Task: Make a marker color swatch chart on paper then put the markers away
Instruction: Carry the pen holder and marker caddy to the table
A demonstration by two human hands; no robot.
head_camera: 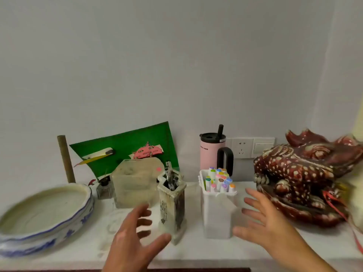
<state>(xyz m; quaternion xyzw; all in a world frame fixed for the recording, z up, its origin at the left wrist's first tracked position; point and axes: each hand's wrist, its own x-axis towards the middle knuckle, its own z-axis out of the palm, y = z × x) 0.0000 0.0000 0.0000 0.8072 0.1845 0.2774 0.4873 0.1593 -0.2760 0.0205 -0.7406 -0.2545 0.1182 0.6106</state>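
Note:
A white plastic marker box (217, 216) stands upright on the white tabletop, holding several markers (219, 179) with coloured caps. My right hand (263, 224) hovers just right of the box, fingers spread and straight, holding nothing. My left hand (135, 238) is raised in front of and left of a tall ceramic brush holder (172, 209), fingers spread, empty. The box sits between my two hands. No paper sheet is in view.
A blue-and-white shallow bowl (39, 218) sits at the left. A cloudy square container (135, 183), a small ink bottle (105, 188), a green picture board (125, 152) and a pink tumbler (213, 152) stand behind. A red ceramic dragon-fish (306, 181) crowds the right.

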